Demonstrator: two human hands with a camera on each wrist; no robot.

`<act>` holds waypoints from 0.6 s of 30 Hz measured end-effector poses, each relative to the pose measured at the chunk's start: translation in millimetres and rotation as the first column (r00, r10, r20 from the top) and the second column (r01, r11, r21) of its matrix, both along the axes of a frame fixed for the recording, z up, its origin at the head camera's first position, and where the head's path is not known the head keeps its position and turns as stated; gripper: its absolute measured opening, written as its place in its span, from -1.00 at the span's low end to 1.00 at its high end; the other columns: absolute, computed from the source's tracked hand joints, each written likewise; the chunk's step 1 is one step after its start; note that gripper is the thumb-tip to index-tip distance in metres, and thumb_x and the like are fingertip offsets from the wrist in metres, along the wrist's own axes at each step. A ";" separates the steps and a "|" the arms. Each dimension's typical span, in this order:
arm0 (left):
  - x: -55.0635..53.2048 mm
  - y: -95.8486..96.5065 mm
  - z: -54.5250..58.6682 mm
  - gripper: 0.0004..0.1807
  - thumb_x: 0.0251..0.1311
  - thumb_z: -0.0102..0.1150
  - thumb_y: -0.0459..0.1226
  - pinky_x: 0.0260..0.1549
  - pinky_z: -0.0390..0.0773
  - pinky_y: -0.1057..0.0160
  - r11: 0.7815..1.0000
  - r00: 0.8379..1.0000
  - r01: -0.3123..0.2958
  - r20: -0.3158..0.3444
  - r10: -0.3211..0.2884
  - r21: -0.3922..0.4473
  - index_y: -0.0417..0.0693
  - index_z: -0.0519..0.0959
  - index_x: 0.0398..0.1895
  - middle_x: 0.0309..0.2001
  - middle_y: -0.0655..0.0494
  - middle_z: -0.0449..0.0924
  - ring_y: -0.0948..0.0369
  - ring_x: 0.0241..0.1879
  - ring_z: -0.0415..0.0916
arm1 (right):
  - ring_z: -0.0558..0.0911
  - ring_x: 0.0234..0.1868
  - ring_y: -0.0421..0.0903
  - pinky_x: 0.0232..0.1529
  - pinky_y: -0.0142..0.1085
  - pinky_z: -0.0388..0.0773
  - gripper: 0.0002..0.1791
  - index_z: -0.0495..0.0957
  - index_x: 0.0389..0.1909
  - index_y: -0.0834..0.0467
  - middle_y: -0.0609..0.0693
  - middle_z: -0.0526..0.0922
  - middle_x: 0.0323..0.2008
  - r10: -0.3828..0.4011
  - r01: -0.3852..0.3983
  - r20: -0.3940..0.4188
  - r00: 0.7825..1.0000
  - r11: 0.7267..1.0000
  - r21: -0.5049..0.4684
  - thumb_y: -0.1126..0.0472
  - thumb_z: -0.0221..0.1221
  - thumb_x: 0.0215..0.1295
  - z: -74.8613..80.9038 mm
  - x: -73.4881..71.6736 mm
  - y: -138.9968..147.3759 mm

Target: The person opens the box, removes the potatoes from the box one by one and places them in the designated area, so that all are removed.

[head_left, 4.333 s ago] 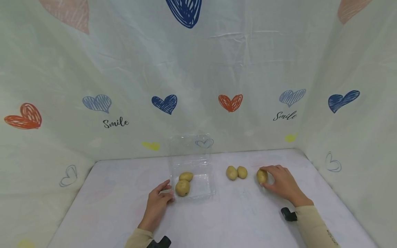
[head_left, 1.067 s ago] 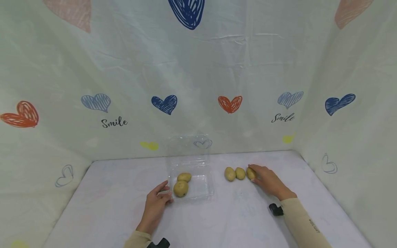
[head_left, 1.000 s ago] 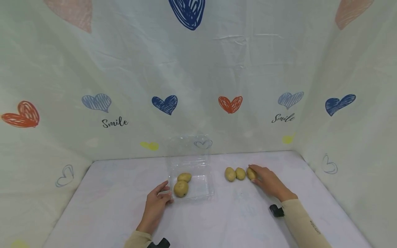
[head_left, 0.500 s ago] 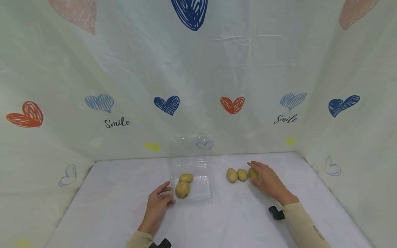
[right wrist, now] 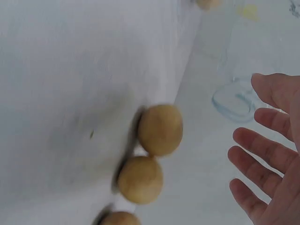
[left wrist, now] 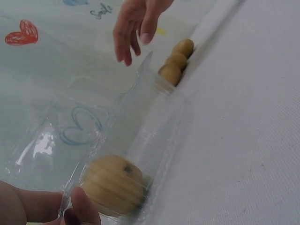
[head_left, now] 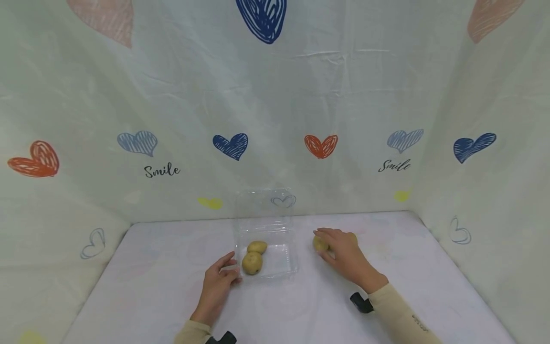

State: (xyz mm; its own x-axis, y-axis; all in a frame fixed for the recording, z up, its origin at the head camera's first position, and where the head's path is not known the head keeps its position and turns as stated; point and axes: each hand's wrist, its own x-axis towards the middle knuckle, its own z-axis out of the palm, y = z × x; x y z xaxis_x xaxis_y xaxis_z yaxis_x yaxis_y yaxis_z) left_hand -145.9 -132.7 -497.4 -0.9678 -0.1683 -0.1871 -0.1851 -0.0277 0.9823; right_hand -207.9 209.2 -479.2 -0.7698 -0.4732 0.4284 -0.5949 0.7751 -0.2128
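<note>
A clear plastic clamshell container (head_left: 281, 263) lies on the table with its lid raised at the back. Inside, on its left side, a large potato (head_left: 252, 263) touches a smaller potato (head_left: 257, 247). My left hand (head_left: 216, 289) pinches the container's left rim between thumb and fingers, as the left wrist view shows. To the right, three potatoes form a row; the middle one is hidden in the head view. Over this row hovers my right hand (head_left: 345, 255), its fingers spread and holding nothing. The right wrist view shows a gap between that hand and the nearest potato (right wrist: 161, 130).
A white cloth covers the table (head_left: 301, 310). Behind it hangs a pale curtain (head_left: 275, 95) printed with hearts and "Smile" lettering, which also closes off both sides. A black wrist camera (head_left: 361, 303) sits at the right sleeve.
My right hand brought a potato leftward to the end of the row, let go of it, and moved left above the row. The left hand has stayed at the container's rim.
</note>
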 end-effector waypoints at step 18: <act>-0.3 -0.7 -0.3 -0.36 0.37 0.10 -0.59 -0.21 0.75 0.30 1.000 0.999 0.007 0.038 -0.006 -0.023 -0.43 0.30 0.52 0.25 -0.28 0.37 0.20 -0.15 0.57 | 0.58 0.31 0.07 0.33 0.05 0.55 -0.45 0.57 0.35 0.13 0.04 0.63 0.30 0.104 -0.109 0.098 0.990 0.992 0.057 0.10 0.41 0.39 11.5 11.1 -60.8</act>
